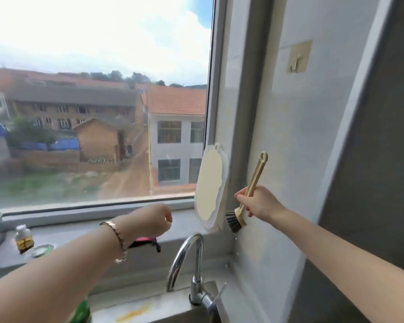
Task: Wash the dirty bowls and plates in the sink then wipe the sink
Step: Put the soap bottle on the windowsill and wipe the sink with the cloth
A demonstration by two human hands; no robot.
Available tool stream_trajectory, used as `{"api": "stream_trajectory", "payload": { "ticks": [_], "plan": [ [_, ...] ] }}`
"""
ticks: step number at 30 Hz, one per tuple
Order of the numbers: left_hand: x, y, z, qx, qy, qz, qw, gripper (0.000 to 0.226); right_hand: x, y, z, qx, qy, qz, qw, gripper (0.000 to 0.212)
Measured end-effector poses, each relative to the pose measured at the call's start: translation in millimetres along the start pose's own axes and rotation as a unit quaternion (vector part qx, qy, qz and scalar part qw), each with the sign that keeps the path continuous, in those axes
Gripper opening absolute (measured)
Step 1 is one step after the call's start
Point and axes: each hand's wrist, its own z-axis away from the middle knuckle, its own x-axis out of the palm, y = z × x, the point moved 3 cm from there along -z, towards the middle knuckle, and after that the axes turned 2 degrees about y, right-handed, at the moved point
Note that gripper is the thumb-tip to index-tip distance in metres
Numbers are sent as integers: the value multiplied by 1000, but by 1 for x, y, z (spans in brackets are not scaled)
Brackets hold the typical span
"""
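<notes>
My right hand [259, 202] grips the gold handle of a dish brush [252, 190] near its lower end. The brush is held upright against the tiled wall, black bristles [234, 221] down and pointing left. My left hand [149, 220] hovers above the window ledge with its fingers curled loosely and nothing seen in it; a bracelet is on that wrist. The chrome faucet [191, 259] curves below both hands. The sink, bowls and plates are out of view.
A cream oval mat [210, 185] leans against the window frame left of the brush. A gold wall hook [296, 64] sits high on the tile. A small bottle [23, 238], a pink-and-black item [145, 241] and a lid [42, 250] rest on the ledge. A green bottle [82, 311] is at bottom left.
</notes>
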Motion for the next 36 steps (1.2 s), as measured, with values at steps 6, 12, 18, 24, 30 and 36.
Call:
{"api": "stream_trajectory", "payload": {
  "ticks": [6,12,18,24,30,36],
  "plan": [
    [-44,57,-45,34,0,77,996,22,-83,-53,-44,-56,163,-69,983,11],
    [-61,85,-66,35,7,94,995,23,-130,-76,-87,-57,232,-32,971,21],
    [-65,94,-74,30,1,84,996,26,-143,-92,-111,-12,206,-15,978,17],
    [-62,93,-73,47,20,67,996,23,-126,-73,-115,24,173,-62,983,23],
    [-57,86,-69,51,29,45,997,22,-131,-66,-114,33,186,-21,982,17],
    [-48,71,-62,42,28,20,999,24,-110,-46,-85,29,269,66,960,18]
  ]
}}
